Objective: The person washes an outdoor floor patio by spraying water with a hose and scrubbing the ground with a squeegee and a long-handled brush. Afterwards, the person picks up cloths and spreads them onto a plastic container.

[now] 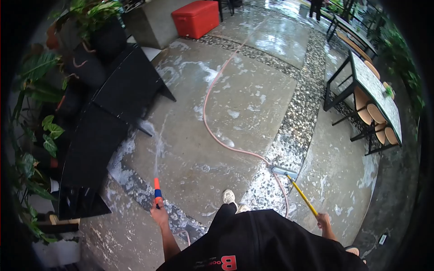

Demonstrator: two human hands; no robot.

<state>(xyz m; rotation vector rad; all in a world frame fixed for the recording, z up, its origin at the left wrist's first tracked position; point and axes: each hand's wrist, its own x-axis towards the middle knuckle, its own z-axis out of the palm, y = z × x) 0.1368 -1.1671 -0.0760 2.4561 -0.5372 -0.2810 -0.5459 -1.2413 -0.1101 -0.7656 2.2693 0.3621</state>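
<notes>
My left hand (159, 214) is wrapped around an orange and blue hose nozzle (157, 189), and a thin water jet (158, 151) shoots forward from it onto the concrete. With my right hand (323, 220) I grip the yellow pole of a floor brush (305, 198). Its grey-blue head (285, 172) rests on the foamy pebble strip; the bristles are hidden. A pink hose (205, 108) curves across the floor, passing close by the brush head and back toward my body. Foam patches lie on the wet concrete (244, 117).
Black angular furniture (97, 122) and potted plants (52, 128) line the left side. A red cooler box (195, 19) stands farther off. On the right are a long table (377, 92) and woven chairs (361, 106). My shoe (229, 197) is on the wet floor.
</notes>
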